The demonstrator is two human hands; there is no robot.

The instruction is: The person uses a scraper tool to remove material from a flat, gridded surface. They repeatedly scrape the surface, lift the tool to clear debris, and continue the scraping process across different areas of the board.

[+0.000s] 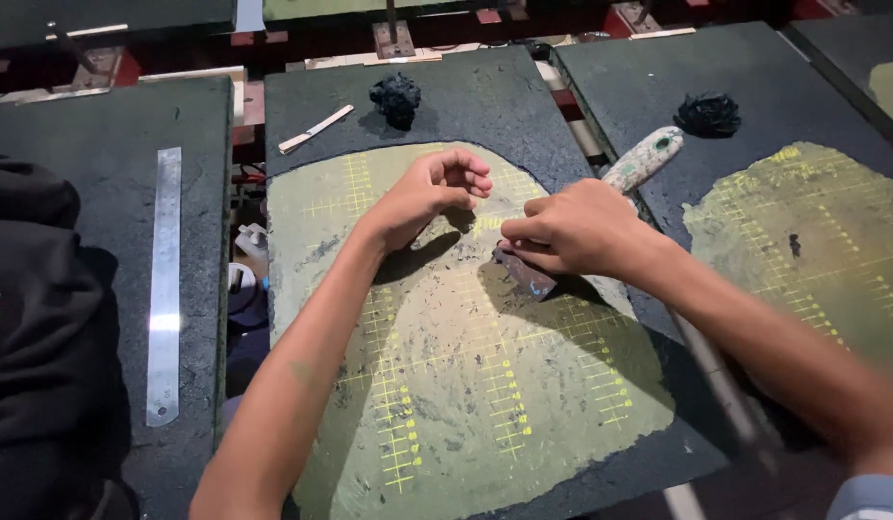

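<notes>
Left hand (429,195) hovers above the worn green cutting mat (446,414), fingers curled loosely inward and half open, holding nothing and apart from the surface, to judge by its shadow below. To its right, the right hand (570,229) is closed down over a small dark flat piece (525,273), fingertips pinching its upper end against the mat; only the lower end shows.

Far left on the neighbouring counter (100,125) lies a long steel ruler (164,289), running away from the camera. Behind the left hand sit a pale flat stick (315,129) and a black crumpled lump (396,98). Right of the right hand, a paint-speckled utility knife (644,158) rests at the mat's edge, and a second black lump (708,114) lies beyond it.

The dark piece lies on the mat near its middle, just under the right hand. Its long axis runs diagonally, from upper left beneath the fingers to lower right, the free end pointing toward the near right corner of the mat.

Risks, as I judge them: with only one hand pressing, the piece could pivot or slide on the scuffed mat. The knife lies close to the right forearm, so a careless sweep could knock it off or catch the skin; whether its blade is out cannot be told.
</notes>
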